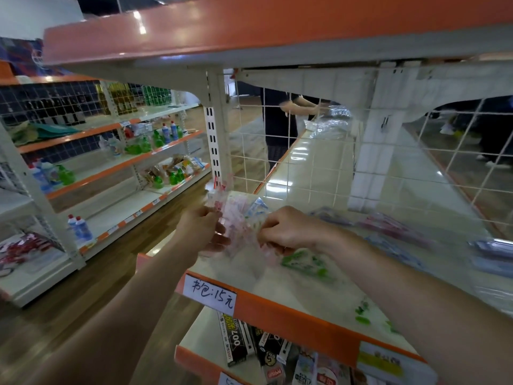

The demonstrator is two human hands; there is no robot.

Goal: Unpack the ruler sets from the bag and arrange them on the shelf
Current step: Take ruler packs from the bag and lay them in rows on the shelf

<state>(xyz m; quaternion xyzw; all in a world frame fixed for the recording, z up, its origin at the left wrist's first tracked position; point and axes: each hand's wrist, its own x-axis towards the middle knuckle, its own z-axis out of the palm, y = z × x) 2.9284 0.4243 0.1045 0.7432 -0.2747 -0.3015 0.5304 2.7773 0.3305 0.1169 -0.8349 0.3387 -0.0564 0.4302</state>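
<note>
My left hand (204, 229) and my right hand (283, 232) both grip a clear plastic bag (238, 226) holding pink and blue ruler sets, raised over the left end of the cream shelf (313, 173). The picture is motion-blurred, so I cannot make out the bag's contents one by one. A green ruler set (305, 263) lies flat on the shelf just right of my right hand. Further right lie pink ruler sets (394, 226) and blue ruler sets (394, 250). More green ruler sets (369, 315) lie near the shelf's front edge.
An orange shelf edge carries a handwritten price tag (211, 294). A white wire mesh panel (291, 145) backs the shelf, and a person (280, 126) stands behind it. Boxed goods (263, 348) fill the lower shelf. Bottles fill the shelving (111, 162) on the left across a wooden floor.
</note>
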